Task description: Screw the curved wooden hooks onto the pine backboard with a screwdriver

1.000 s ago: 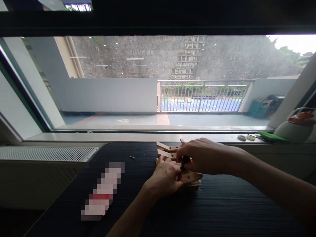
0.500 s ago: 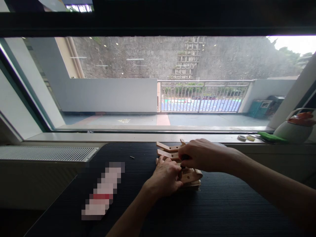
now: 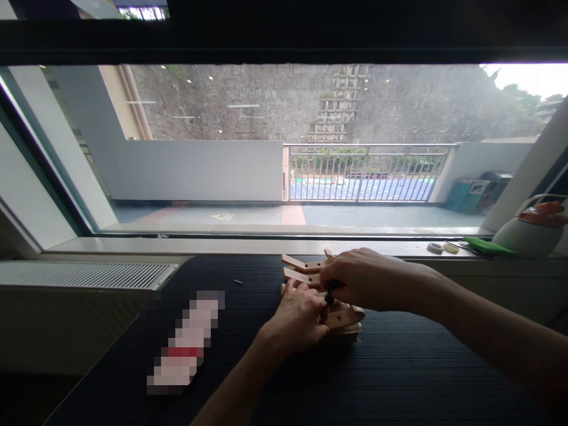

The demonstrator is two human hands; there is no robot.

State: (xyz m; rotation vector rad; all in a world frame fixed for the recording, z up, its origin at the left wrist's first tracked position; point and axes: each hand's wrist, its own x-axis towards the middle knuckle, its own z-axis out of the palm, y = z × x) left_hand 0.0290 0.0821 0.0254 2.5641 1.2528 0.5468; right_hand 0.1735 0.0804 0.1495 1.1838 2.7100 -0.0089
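Observation:
A wooden assembly (image 3: 341, 319) of pale bent slats with dark holes lies on the black table, right of its middle. My left hand (image 3: 302, 313) is closed on its near left side, fingers pressed against the wood. Above the assembly, my right hand (image 3: 359, 278) grips a dark-handled screwdriver (image 3: 329, 293), pointing down beside my left fingertips. Its tip is hidden behind the left fingers. Two bent slats (image 3: 302, 276) stick out to the left beyond my hands. A small metal screw or pin (image 3: 238, 282) lies apart on the table.
A blurred-out pale, red-banded object (image 3: 186, 343) lies on the table's left. On the windowsill (image 3: 222, 245) are tape rolls (image 3: 435, 248), a green cloth-like item (image 3: 488, 246) and a white pot (image 3: 530, 236). A radiator (image 3: 89, 276) stands left of the table.
My right fingers have shifted slightly around the screwdriver handle, so more of it shows. My left hand and the wooden assembly stay in place.

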